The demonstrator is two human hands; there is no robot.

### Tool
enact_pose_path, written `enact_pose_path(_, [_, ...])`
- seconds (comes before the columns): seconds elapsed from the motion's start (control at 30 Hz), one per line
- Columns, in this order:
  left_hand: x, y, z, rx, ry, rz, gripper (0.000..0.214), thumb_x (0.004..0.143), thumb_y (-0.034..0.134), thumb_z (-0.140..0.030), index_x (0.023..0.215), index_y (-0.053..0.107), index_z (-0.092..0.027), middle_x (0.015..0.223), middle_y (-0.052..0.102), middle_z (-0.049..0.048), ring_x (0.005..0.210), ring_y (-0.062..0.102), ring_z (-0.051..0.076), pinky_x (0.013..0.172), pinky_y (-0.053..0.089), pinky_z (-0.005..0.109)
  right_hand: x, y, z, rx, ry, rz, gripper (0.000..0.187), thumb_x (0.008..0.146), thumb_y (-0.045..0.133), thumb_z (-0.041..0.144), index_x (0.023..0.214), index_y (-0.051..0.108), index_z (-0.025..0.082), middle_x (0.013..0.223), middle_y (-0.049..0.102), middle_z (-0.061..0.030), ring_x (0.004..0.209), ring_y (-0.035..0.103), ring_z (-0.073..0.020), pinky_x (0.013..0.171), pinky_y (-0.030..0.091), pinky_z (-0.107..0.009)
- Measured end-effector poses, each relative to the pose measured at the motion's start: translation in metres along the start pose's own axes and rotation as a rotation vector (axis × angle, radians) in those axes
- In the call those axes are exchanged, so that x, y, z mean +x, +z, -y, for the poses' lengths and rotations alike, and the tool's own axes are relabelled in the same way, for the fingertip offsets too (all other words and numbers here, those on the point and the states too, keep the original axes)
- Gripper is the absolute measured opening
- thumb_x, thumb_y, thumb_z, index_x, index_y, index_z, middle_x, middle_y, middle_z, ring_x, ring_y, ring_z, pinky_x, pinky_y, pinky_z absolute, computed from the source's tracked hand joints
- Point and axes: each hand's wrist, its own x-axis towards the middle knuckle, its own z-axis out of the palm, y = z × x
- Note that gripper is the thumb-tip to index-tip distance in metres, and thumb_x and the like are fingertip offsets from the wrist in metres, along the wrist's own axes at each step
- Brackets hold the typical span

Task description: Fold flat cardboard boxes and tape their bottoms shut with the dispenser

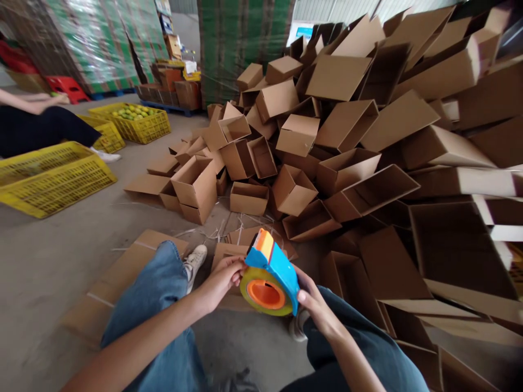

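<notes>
Between my knees I hold a blue and orange tape dispenser [286,269], tilted, with a roll of yellowish packing tape [249,296] on its orange hub. My right hand [316,305] is wrapped round the blue handle, thumb on the near side. At the dispenser's left edge, below its orange-topped front, the fingers of my left hand [226,277] are pinched together at the tape; the tape's free end is too small to make out. Beneath the dispenser a cardboard piece [224,253] lies on the floor between my feet, partly hidden.
A large heap of open cardboard boxes [294,136] fills the front and right. A flattened carton [122,272] lies by my left leg. Yellow crates [57,185] stand at left, one holding green-yellow fruit [133,112]. Another person [36,122] sits beside them. Wrapped pallet stacks [102,43] stand behind.
</notes>
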Motion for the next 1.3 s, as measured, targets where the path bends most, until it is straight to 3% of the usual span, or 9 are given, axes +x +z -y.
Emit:
enact_pose_path(0.1, [0.001, -0.002, -0.005, 0.007, 0.022, -0.06, 0.027, 0.057, 0.08, -0.032, 0.063, 0.06, -0.016, 0.052, 0.049, -0.0068, 0.048, 0.034, 0.005, 0.049, 0.021, 0.022, -0.003, 0.004, 0.014, 0.006, 0.1, 0.021, 0.119, 0.047, 0.078, 0.08, 0.143, 0.042, 0.019, 0.154, 0.039, -0.0195, 0.141, 0.037, -0.0401, 0.115, 0.032, -0.052])
enact_pose_path(0.17, [0.002, -0.002, -0.007, -0.009, 0.02, -0.062, 0.026, 0.056, 0.08, -0.03, 0.062, 0.06, -0.016, 0.053, 0.05, -0.0064, 0.049, 0.036, 0.005, 0.049, 0.022, 0.021, -0.005, 0.008, 0.024, -0.013, 0.101, 0.035, 0.121, 0.045, 0.083, 0.074, 0.144, 0.039, 0.019, 0.154, 0.037, -0.0199, 0.141, 0.035, -0.0399, 0.117, 0.029, -0.052])
enact_pose_path(0.33, [0.002, -0.001, -0.002, -0.071, 0.004, -0.008, 0.024, 0.06, 0.079, -0.027, 0.061, 0.058, -0.016, 0.051, 0.045, -0.0082, 0.049, 0.033, 0.005, 0.051, 0.023, 0.021, -0.002, 0.021, 0.032, -0.146, -0.055, 0.025, 0.098, 0.058, 0.089, 0.049, 0.138, 0.04, 0.024, 0.14, 0.052, -0.0127, 0.128, 0.05, -0.0339, 0.11, 0.04, -0.047])
enact_pose_path(0.43, [0.004, 0.002, 0.004, -0.086, -0.008, 0.016, 0.027, 0.06, 0.08, -0.029, 0.057, 0.055, -0.016, 0.05, 0.043, -0.0083, 0.049, 0.031, 0.006, 0.051, 0.022, 0.022, 0.001, 0.028, 0.03, -0.217, -0.062, -0.018, 0.083, 0.065, 0.085, 0.041, 0.134, 0.043, 0.023, 0.123, 0.061, -0.0081, 0.111, 0.059, -0.029, 0.097, 0.048, -0.041])
enact_pose_path(0.57, [0.006, 0.006, 0.011, -0.039, -0.044, -0.017, 0.028, 0.052, 0.083, -0.028, 0.064, 0.061, -0.016, 0.055, 0.049, -0.0067, 0.054, 0.038, 0.007, 0.054, 0.024, 0.022, 0.002, 0.028, 0.029, -0.352, -0.065, -0.109, 0.063, 0.067, 0.08, 0.043, 0.118, 0.052, 0.02, 0.1, 0.063, -0.004, 0.091, 0.059, -0.0252, 0.081, 0.049, -0.036])
enact_pose_path(0.67, [0.008, 0.009, 0.015, -0.031, -0.065, -0.05, 0.029, 0.05, 0.084, -0.028, 0.065, 0.063, -0.016, 0.056, 0.052, -0.0064, 0.055, 0.04, 0.008, 0.055, 0.025, 0.021, -0.001, 0.024, 0.034, -0.363, -0.086, -0.089, 0.051, 0.069, 0.078, 0.048, 0.105, 0.055, 0.02, 0.091, 0.061, -0.002, 0.084, 0.057, -0.0225, 0.076, 0.048, -0.032])
enact_pose_path(0.87, [0.012, 0.011, 0.022, -0.044, -0.066, -0.038, 0.031, 0.049, 0.086, -0.029, 0.062, 0.062, -0.016, 0.055, 0.053, -0.0054, 0.054, 0.042, 0.008, 0.056, 0.028, 0.022, -0.004, 0.018, 0.032, -0.295, -0.045, -0.062, 0.058, 0.066, 0.081, 0.049, 0.11, 0.055, 0.02, 0.093, 0.062, -0.0014, 0.088, 0.058, -0.0231, 0.077, 0.048, -0.031])
enact_pose_path(1.07, [0.017, 0.006, 0.027, 0.007, -0.032, -0.009, 0.025, 0.054, 0.084, -0.028, 0.061, 0.063, -0.015, 0.055, 0.053, -0.0052, 0.051, 0.041, 0.007, 0.053, 0.026, 0.021, -0.004, 0.013, 0.022, -0.28, -0.049, -0.038, 0.054, 0.069, 0.079, 0.042, 0.112, 0.055, 0.021, 0.094, 0.062, -0.0008, 0.088, 0.058, -0.0222, 0.077, 0.048, -0.03])
enact_pose_path(1.3, [0.022, 0.007, 0.03, 0.01, -0.033, -0.022, 0.024, 0.051, 0.082, -0.023, 0.057, 0.06, -0.015, 0.051, 0.05, -0.0064, 0.048, 0.038, 0.005, 0.048, 0.024, 0.02, -0.004, 0.012, 0.023, -0.263, -0.039, -0.032, 0.056, 0.069, 0.078, 0.045, 0.113, 0.056, 0.019, 0.099, 0.065, -0.0032, 0.092, 0.06, -0.0242, 0.081, 0.049, -0.033])
